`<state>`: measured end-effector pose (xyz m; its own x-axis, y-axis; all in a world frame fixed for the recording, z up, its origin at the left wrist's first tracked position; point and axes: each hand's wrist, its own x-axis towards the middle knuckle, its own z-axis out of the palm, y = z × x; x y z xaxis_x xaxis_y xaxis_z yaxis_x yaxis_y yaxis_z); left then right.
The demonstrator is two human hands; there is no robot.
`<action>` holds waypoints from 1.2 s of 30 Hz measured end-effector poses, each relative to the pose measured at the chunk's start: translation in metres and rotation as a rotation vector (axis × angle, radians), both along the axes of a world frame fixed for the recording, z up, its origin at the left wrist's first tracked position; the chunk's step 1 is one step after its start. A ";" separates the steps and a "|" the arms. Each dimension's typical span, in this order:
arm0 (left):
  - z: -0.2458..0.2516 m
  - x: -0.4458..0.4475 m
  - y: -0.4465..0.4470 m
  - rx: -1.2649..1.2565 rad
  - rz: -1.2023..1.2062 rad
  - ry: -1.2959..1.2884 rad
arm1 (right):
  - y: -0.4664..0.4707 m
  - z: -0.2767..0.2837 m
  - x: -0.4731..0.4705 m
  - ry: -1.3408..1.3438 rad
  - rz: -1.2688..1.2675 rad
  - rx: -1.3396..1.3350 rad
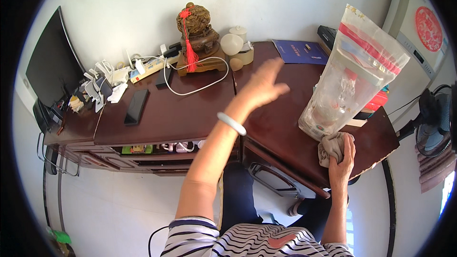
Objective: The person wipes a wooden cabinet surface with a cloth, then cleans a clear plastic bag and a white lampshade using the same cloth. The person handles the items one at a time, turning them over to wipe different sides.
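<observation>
My right hand presses a crumpled beige cloth onto the dark red wooden tabletop. Just behind the cloth stands a tall clear plastic bag with red bands and gold printing, holding what look like wrapped items. My left hand, slightly blurred, hovers above the tabletop with its fingers apart and nothing in it. A white bangle circles that wrist. Beyond the left hand lie a blue booklet and a roll of tape with a pale round object against it.
A carved ornament with a red tassel stands by the wall. White cable, a power strip and a black phone lie on the left. A monitor stands far left, a fan at right. Red boxes sit behind the bag.
</observation>
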<state>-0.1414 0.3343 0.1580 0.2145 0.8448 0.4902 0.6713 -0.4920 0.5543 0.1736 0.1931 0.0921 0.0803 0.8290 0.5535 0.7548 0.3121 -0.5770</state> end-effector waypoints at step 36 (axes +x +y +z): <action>0.009 -0.022 -0.075 0.433 0.083 -0.287 | 0.001 0.005 -0.002 0.012 0.066 -0.019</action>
